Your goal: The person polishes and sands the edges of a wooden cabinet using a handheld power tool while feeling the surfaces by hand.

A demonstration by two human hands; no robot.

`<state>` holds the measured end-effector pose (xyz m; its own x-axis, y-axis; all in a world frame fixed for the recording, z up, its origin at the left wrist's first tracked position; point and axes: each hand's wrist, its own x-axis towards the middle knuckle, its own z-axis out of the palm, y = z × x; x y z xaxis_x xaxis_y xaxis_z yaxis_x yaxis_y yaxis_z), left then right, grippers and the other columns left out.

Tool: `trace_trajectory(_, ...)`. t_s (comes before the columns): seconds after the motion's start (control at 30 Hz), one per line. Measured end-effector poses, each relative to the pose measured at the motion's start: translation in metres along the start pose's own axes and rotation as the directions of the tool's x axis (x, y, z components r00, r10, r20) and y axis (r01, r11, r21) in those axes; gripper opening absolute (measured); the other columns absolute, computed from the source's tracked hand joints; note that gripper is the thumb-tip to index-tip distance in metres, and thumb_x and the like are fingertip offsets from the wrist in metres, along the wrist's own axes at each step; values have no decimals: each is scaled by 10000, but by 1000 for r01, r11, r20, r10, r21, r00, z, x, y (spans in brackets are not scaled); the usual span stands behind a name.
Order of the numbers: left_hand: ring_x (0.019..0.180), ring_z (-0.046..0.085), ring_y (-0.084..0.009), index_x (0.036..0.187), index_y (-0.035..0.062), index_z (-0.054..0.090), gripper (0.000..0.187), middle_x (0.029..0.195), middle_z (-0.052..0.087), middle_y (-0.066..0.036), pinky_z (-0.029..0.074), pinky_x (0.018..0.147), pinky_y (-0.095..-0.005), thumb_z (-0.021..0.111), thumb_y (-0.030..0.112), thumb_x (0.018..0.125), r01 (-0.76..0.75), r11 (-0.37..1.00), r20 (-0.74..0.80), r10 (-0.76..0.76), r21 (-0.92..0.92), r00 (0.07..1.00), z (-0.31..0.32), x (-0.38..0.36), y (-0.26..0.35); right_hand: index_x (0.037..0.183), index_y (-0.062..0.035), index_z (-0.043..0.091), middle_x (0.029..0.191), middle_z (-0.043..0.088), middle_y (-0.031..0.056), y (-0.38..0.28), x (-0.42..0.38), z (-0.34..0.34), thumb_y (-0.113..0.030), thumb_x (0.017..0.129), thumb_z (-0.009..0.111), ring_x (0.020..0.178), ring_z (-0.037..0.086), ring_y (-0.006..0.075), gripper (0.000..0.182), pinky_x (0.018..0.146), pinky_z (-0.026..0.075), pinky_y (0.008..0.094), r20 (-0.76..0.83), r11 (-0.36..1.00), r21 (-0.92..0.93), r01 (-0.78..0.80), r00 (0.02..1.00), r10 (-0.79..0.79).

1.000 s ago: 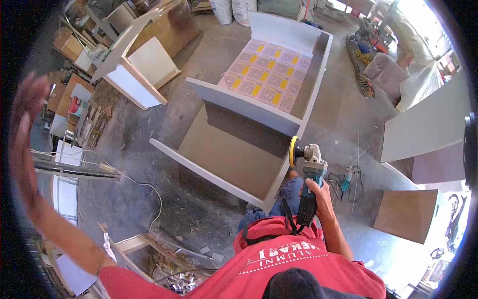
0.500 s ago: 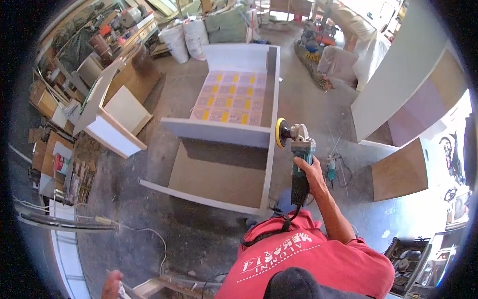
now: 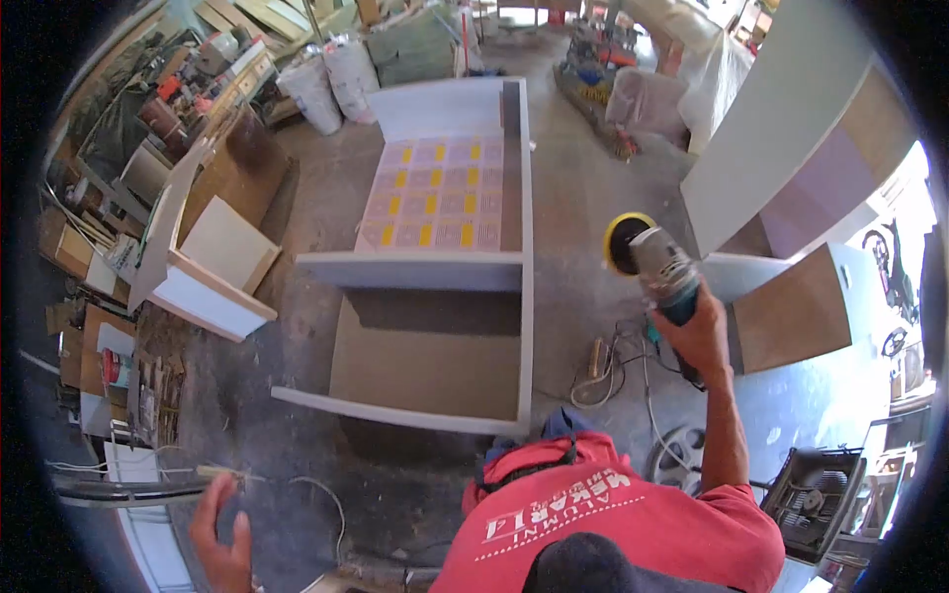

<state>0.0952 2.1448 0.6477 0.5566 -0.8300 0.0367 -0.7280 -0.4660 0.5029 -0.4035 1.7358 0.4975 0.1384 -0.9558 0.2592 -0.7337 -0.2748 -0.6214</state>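
My right hand (image 3: 700, 336) is wrapped round the teal and dark body of an angle grinder (image 3: 664, 265). The tool has a grey metal head and a round, yellow-rimmed pad (image 3: 625, 243). It is held up over the floor, to the right of a white cabinet frame (image 3: 527, 257) and apart from it. The cabinet lies on the floor with a divider across it, and a sheet with a pink and yellow pattern (image 3: 435, 198) shows in its far section. At the lower left my left hand (image 3: 222, 539) is raised with fingers apart, holding nothing I can see.
A tall white cabinet (image 3: 781, 128) and a brown panel (image 3: 791, 308) stand at right. Another tool lies among cords (image 3: 608, 366) on the floor. White sacks (image 3: 346, 74), a wooden unit (image 3: 222, 247) and cluttered shelves are at back and left. A black crate (image 3: 813, 499) sits lower right.
My right hand has carried the angle grinder rightward, away from the cabinet's side edge, and its head has tilted. My left hand has come up further into view. The whole view has shifted slightly.
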Motion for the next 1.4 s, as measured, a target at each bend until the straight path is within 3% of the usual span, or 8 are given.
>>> trace_trajectory(0.03, 1282, 640, -331, 1446, -21, 571, 557, 1386, 655, -211, 446, 1136, -433, 642, 136, 917, -20, 998, 41, 22, -53, 999, 5, 23, 3, 1156, -6, 610, 994, 733, 247, 5, -6, 0, -206, 767, 864, 934, 740, 399, 506, 817, 568, 428, -51, 1000, 13, -15, 999, 16)
trace_trajectory(0.23, 1313, 625, -279, 1484, -20, 540, 554, 1413, 644, -191, 445, 1133, -383, 570, -29, 930, 16, 963, 203, 41, -268, 978, 76, 163, 10, 1197, -2, 670, 1000, 733, 68, 41, -17, 31, -217, 853, 851, 880, 663, 155, 445, 805, 537, 333, 36, 854, 374, -362, 926, 377)
trace_trajectory(0.53, 1319, 606, -227, 1486, -12, 540, 507, 1411, 644, -156, 432, 1144, -351, 595, -5, 982, 231, 926, 421, -90, -299, 903, 226, 371, -3, 1199, -6, 661, 980, 715, 46, 62, 76, 148, -251, 840, 840, 834, 647, 133, 471, 759, 525, 311, 400, 663, 296, -687, 720, 567)
trace_trajectory(0.7, 1352, 570, -221, 1505, 12, 523, 507, 1436, 624, -152, 425, 1147, -385, 639, 115, 1022, 373, 802, 243, -290, -467, 926, 374, 479, -119, 1234, 12, 623, 993, 693, 71, 43, 129, 213, -229, 814, 813, 871, 634, 155, 520, 816, 519, 332, 531, 687, 139, -713, 639, 557)
trace_trajectory(0.83, 1408, 514, -294, 1580, -2, 387, 811, 1540, 514, -199, 398, 1152, -488, 717, 411, 964, 606, 627, 127, -636, -490, 761, 528, 573, -226, 1293, 24, 607, 1107, 733, 123, 20, 167, 262, -208, 793, 820, 1002, 672, 206, 591, 948, 511, 356, 577, 685, -9, -728, 556, 598)
trace_trajectory(0.97, 1403, 515, -355, 1606, 2, 330, 967, 1591, 434, -233, 408, 1149, -524, 765, 490, 894, 713, 466, 40, -823, -524, 567, 649, 642, -300, 1316, 30, 587, 1104, 750, 205, 21, 164, 302, -259, 766, 871, 1033, 735, 292, 683, 921, 543, 398, 582, 660, -63, -748, 510, 633)
trace_trajectory(1.1, 1353, 513, -499, 1643, 28, 201, 1019, 1589, 377, -289, 442, 1113, -614, 731, 418, 865, 893, 334, -474, -865, -301, 164, 691, 680, -255, 1274, 43, 582, 1102, 745, 240, 26, 172, 341, -275, 763, 877, 1024, 742, 366, 670, 887, 556, 428, 551, 669, -173, -723, 492, 674)
trace_trajectory(1.4, 1273, 572, -517, 1622, 42, 252, 923, 1499, 472, -316, 512, 1038, -581, 624, 457, 886, 949, 210, -459, -885, -235, 82, 686, 680, -197, 1170, 23, 537, 927, 712, 269, 45, 219, 400, -296, 756, 869, 883, 694, 497, 619, 756, 555, 513, 577, 645, -383, -661, 374, 726)
